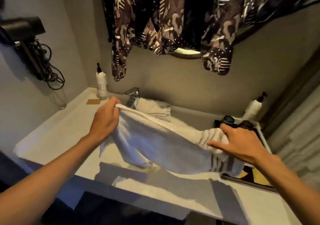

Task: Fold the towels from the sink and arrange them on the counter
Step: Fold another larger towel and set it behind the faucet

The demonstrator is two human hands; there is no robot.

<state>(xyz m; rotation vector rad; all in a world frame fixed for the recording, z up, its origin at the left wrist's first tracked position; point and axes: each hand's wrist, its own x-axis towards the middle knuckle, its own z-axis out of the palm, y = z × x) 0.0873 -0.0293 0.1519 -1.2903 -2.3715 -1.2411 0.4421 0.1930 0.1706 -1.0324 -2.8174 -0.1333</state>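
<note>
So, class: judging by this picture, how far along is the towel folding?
Early on. Done: nothing clearly; no folded towel shows on the counter. In hand: the left hand and right hand hold one white towel stretched between them over the sink. Left: folding it, and a second towel lies bunched beside the tap.

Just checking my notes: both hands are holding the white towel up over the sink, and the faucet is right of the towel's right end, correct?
Not quite. The head view shows the faucet behind the towel's left end, beside the left hand, not at the right. The rest holds: both hands, the right hand included, hold the white towel up over the sink.
</note>
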